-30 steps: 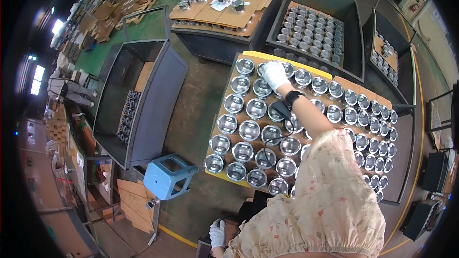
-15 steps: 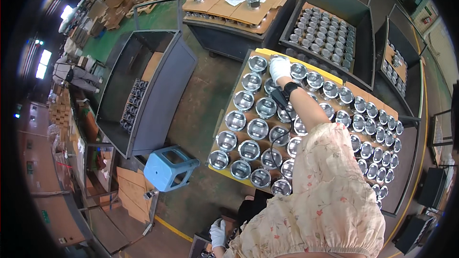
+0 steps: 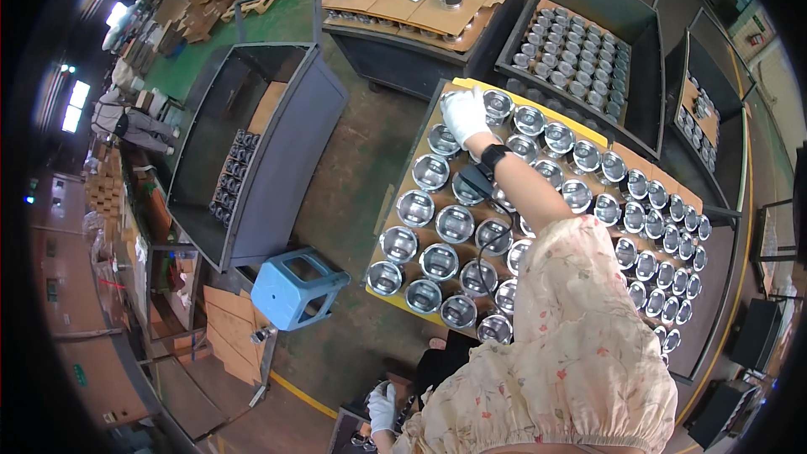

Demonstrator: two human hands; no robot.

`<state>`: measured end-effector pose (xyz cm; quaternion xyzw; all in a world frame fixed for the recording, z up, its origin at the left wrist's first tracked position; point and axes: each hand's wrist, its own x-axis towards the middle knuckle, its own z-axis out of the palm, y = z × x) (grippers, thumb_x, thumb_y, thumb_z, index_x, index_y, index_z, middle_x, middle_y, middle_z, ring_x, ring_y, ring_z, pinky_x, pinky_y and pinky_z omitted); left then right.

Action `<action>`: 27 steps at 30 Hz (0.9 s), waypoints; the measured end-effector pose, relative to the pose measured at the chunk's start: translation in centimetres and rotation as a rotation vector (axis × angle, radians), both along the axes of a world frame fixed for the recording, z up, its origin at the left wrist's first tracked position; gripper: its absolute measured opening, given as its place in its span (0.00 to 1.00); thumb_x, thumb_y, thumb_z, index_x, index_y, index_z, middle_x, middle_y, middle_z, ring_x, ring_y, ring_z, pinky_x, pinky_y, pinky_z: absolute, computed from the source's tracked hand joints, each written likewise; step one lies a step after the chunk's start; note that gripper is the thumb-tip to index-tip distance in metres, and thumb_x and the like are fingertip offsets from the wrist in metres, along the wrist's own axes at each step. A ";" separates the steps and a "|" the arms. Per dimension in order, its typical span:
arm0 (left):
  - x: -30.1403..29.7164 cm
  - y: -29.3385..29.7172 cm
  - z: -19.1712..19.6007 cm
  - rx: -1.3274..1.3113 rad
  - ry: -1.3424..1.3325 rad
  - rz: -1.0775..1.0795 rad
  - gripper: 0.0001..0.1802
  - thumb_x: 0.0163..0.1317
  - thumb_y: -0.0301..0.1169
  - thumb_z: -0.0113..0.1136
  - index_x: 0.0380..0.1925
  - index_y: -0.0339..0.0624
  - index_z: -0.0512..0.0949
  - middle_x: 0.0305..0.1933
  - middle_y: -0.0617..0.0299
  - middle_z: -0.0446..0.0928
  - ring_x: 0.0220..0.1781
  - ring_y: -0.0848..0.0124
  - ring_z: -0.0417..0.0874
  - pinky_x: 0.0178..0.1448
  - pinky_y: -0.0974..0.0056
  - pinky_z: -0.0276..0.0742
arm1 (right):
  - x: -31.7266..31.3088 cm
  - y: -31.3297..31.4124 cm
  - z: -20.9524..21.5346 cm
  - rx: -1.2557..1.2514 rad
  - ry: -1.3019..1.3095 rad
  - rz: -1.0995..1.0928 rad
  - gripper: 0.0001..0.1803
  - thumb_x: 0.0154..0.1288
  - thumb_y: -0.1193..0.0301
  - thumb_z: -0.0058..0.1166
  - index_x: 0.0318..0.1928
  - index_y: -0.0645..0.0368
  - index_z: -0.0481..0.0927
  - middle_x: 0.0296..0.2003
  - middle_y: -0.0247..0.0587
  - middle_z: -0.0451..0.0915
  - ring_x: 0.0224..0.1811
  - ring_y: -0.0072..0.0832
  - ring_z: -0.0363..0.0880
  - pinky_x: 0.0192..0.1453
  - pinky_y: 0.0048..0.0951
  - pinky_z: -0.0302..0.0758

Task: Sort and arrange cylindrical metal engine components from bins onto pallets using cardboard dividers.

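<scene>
So the right hand [image 3: 465, 118], in a white glove, is stretched out to the far-left corner of a load of shiny metal pistons [image 3: 455, 224], fingers bent down and fairly close together. Can't tell if it's actually gripping one, since the glove covers whatever's underneath. There's a piston just to its right, and rows more run back toward the body and well off to the right, all on brown cardboard [image 3: 639, 161]. A yellow edge strip [image 3: 580, 130] starts just beside that hand and runs off rightward. Black strap [image 3: 493, 155] on that wrist, with a black cable [image 3: 481, 261] dangling over the pistons on the near side. The left hand [image 3: 382, 408], also white-gloved, sits low by the body, well apart from the pistons, fingers loosely curled; can't tell if it's holding anything. Blue plastic stool [image 3: 290, 290] is beyond it to the left, and a grey metal cart [image 3: 286, 151] stands well left of the right hand.
</scene>
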<state>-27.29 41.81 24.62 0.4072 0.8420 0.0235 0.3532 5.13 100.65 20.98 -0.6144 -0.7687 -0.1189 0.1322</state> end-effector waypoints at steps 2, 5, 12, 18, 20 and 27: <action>0.1 0.5 -0.2 0.012 -0.002 -0.002 0.19 0.63 0.43 0.55 0.45 0.40 0.80 0.44 0.46 0.81 0.46 0.49 0.81 0.52 0.54 0.76 | 0.5 0.8 -2.0 -0.111 0.005 -0.044 0.08 0.56 0.71 0.49 0.34 0.55 0.81 0.36 0.46 0.82 0.42 0.39 0.81 0.53 0.45 0.70; 0.1 -0.6 0.5 0.000 -0.012 0.083 0.19 0.63 0.43 0.54 0.44 0.40 0.80 0.44 0.46 0.81 0.47 0.50 0.81 0.52 0.54 0.76 | -1.0 1.3 -1.4 -0.310 0.080 -0.036 0.12 0.57 0.72 0.50 0.42 0.57 0.80 0.42 0.48 0.82 0.47 0.41 0.81 0.53 0.42 0.73; 0.4 -1.1 0.2 -0.065 0.025 0.029 0.20 0.65 0.43 0.54 0.45 0.38 0.79 0.45 0.46 0.80 0.49 0.52 0.81 0.53 0.56 0.75 | 1.7 3.8 -3.6 -0.247 0.114 -0.135 0.12 0.63 0.69 0.45 0.42 0.56 0.81 0.41 0.47 0.82 0.46 0.41 0.81 0.56 0.45 0.71; -1.0 -1.1 -1.4 -0.023 -0.039 -0.023 0.19 0.66 0.42 0.53 0.44 0.38 0.80 0.45 0.46 0.80 0.48 0.52 0.81 0.51 0.55 0.76 | 3.0 -0.1 -0.8 0.139 0.251 -0.076 0.13 0.61 0.64 0.48 0.39 0.57 0.81 0.34 0.48 0.82 0.39 0.44 0.81 0.54 0.51 0.70; -1.3 -1.3 -1.6 -0.031 -0.017 -0.027 0.18 0.66 0.42 0.53 0.44 0.38 0.80 0.44 0.47 0.81 0.47 0.52 0.81 0.51 0.55 0.76 | 5.4 -3.0 1.5 0.015 0.244 -0.212 0.09 0.54 0.72 0.49 0.32 0.61 0.80 0.29 0.52 0.81 0.33 0.45 0.81 0.41 0.44 0.76; -0.8 1.6 -1.0 -0.049 -0.025 -0.128 0.18 0.65 0.42 0.53 0.43 0.38 0.80 0.44 0.46 0.81 0.46 0.53 0.82 0.50 0.55 0.77 | 20.9 -14.9 0.8 -0.118 -0.063 -0.659 0.07 0.54 0.70 0.53 0.32 0.55 0.82 0.30 0.44 0.83 0.33 0.39 0.83 0.42 0.39 0.76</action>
